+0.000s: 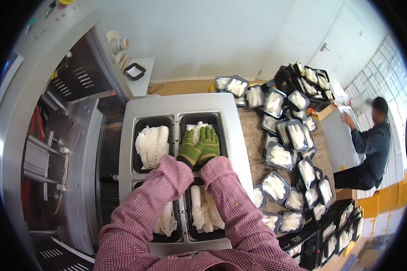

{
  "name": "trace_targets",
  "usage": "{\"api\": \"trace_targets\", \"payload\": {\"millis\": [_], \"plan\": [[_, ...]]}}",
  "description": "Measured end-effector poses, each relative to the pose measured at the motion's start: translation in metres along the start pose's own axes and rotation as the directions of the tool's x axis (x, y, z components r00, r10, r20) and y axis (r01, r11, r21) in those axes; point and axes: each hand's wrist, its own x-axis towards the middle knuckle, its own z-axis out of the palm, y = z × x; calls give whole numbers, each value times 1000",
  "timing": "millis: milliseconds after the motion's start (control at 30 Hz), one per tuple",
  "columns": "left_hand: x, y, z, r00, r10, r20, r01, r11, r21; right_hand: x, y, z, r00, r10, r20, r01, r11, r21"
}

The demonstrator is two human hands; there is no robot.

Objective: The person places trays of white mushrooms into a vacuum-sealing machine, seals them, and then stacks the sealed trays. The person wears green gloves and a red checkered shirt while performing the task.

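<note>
Both hands wear green work gloves. My left hand and my right hand lie side by side, fingers stretched forward, over white net-veiled mushrooms, which look like bamboo fungus. They sit in the far-right black plastic tray, and my palms partly cover them. This tray is set in an opening of a steel machine plate. To its left, another black tray holds more mushrooms. Two nearer trays also contain mushrooms, such as these stalks; my sleeves partly hide both.
Many wrapped mushroom packs cover a brown-topped table at right. Black crates full of packs stand beyond. At far right a person sits at a white table. The open steel machine flanks my left.
</note>
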Motion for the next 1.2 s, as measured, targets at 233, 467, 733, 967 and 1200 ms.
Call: {"api": "trace_targets", "payload": {"millis": [233,467,733,967,1200], "plan": [[-1,24,21,994,-104,-45,112,960,256,8,29,34,970,-132,-202,134,991,-7],[-9,20,-109,953,141,-268,75,748,659,0,1,-1,998,24,53,-19,997,-81],[-15,-39,-98,959,-241,-152,266,573,775,0,-2,-5,996,40,76,-33,996,-84],[-12,-34,-99,949,-284,-135,271,524,808,2,-9,-10,990,69,124,-56,993,-106],[5,-5,-128,896,-443,-18,277,527,803,6,-15,-33,968,92,231,-70,992,-103]]}}
